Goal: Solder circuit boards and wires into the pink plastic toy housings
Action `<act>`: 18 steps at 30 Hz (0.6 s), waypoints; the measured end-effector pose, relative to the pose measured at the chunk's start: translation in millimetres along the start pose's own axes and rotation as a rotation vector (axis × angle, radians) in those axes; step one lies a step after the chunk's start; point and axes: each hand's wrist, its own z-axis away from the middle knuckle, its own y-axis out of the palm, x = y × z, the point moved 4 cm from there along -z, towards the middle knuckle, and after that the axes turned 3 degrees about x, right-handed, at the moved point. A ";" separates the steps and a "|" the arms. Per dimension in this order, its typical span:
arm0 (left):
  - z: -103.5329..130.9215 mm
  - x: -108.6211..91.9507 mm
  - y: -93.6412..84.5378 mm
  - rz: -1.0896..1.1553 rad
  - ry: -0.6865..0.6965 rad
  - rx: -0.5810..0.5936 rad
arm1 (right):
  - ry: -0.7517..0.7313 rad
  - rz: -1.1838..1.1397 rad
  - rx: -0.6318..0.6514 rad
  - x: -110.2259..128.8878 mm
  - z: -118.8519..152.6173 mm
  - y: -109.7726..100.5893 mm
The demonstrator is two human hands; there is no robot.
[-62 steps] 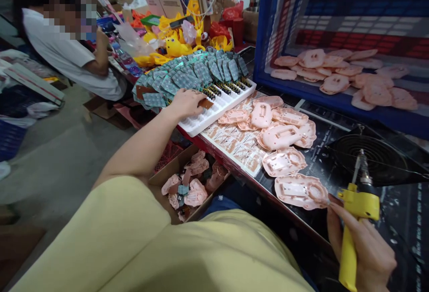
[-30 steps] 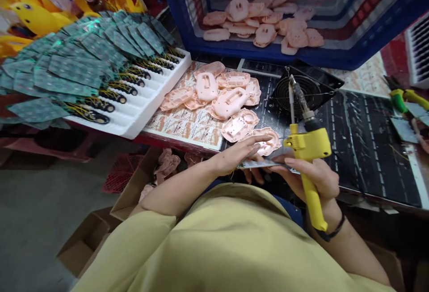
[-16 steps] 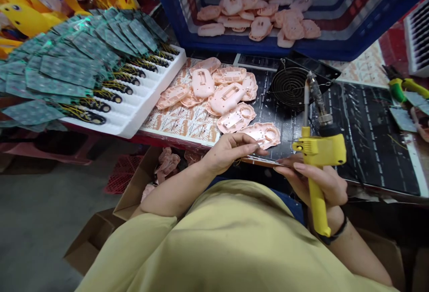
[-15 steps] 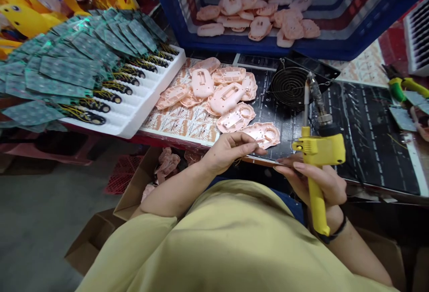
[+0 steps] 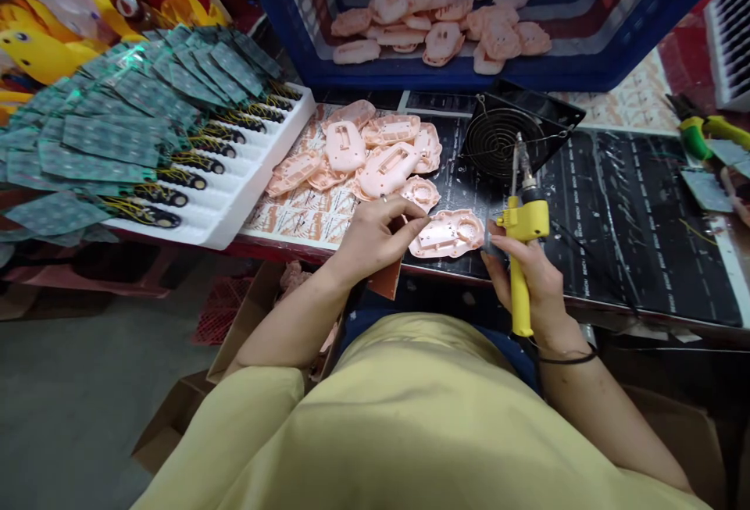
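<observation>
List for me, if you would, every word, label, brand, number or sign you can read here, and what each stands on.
Black mat: small white repeated lettering, possibly "BENCHU", too small to be sure.
Patterned sheet: printed, but any wording is too small to read.
Yellow soldering tool, greenish boards: no lettering can be made out.
Nothing else is legible.

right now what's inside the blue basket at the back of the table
A loose, overlapping pile of pink plastic shells lies inside the blue basket. Upper pieces partly cover lower ones, so anything fully buried cannot be seen.
</observation>
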 end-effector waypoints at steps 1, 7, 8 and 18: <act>-2.8 1.0 4.0 -0.124 0.060 0.031 | -0.014 0.016 0.012 -1.5 -0.2 2.7; -10.9 21.7 37.3 -0.618 0.057 0.255 | -0.020 0.008 -0.006 2.7 1.5 2.7; -11.0 22.7 39.8 -0.655 0.057 0.272 | -0.019 0.001 -0.013 4.9 2.5 0.7; -4.2 7.7 40.3 -0.626 0.180 0.266 | -0.049 -0.053 -0.091 16.4 1.5 -15.5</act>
